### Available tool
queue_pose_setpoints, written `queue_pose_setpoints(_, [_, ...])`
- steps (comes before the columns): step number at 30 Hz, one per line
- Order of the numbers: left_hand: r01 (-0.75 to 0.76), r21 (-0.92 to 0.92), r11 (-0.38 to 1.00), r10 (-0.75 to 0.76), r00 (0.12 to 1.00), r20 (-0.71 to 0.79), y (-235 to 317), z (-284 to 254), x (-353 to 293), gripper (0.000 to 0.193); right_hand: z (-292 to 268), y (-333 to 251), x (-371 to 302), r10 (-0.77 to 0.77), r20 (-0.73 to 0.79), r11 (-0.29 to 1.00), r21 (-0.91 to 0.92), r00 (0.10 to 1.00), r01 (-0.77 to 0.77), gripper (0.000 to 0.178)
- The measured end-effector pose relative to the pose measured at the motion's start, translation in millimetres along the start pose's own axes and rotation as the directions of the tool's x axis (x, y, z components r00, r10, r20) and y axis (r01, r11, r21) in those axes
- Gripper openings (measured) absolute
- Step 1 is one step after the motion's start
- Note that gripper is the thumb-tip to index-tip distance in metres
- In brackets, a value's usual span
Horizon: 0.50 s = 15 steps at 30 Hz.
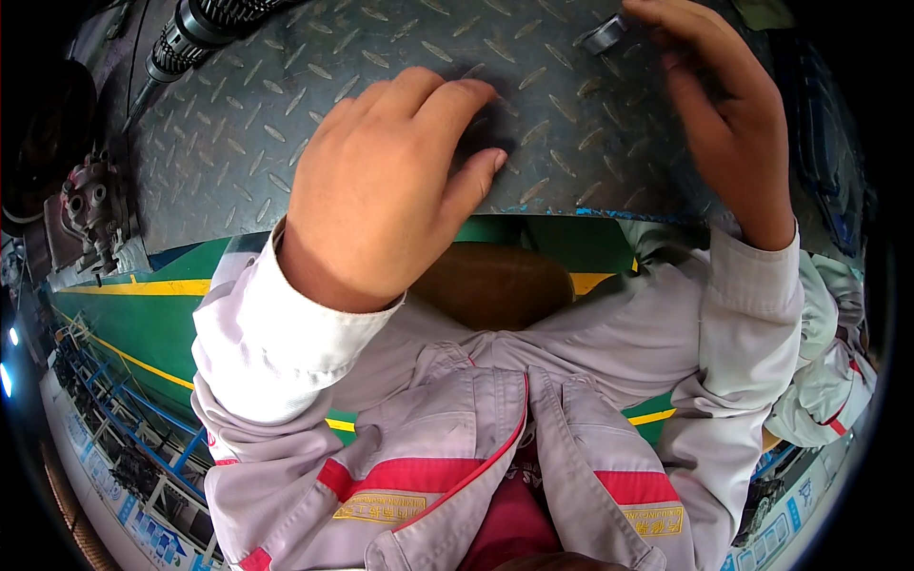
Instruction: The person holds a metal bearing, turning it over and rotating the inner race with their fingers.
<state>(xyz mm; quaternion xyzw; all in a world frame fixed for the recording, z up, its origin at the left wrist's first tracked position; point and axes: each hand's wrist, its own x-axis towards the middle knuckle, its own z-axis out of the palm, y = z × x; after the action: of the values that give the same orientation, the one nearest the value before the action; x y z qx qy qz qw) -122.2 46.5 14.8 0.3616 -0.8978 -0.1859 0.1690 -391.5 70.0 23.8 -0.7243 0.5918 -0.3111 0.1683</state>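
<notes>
My left hand (386,181) hovers over, or rests on, the dark tread-plate bench top (514,114); I cannot tell which. Its fingers bend loosely, the thumb stands apart, and nothing shows between them. At the upper right, my right hand (733,119) has its thumb and fingers spread. Its index fingertip is right beside a small shiny metal ring-like part (602,36), and whether they touch is unclear. That part lies on the plate near the far edge of the view.
A geared metal shaft (190,40) lies at the far left. Beside the bench's left edge sits a cast metal housing (95,207). Blue-edged dark trays or parts (826,157) are at the right. Another person's grey sleeve (824,395) shows at the lower right. My legs are below the bench's near edge.
</notes>
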Motion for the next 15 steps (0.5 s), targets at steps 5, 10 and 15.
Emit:
queue_pose_setpoints(5, [0.006,-0.017,1.0,-0.007,1.0,-0.005,-1.5,0.2,0.0,0.036,-6.6,0.3,-0.7,-0.104,-0.019,0.994,-0.034,0.994,0.103,0.043])
queue_pose_setpoints(10, [0.004,-0.006,1.0,-0.004,1.0,0.002,-0.2,-0.1,1.5,0.036,0.6,-1.4,-1.6,-0.004,-0.088,1.0,-0.018,0.996,0.002,0.037])
queue_pose_setpoints(15, [0.0,0.003,1.0,0.0,1.0,0.002,-0.3,0.2,0.7,0.035,0.3,-9.4,-0.4,-0.059,-0.092,0.998,0.01,0.994,0.06,0.036])
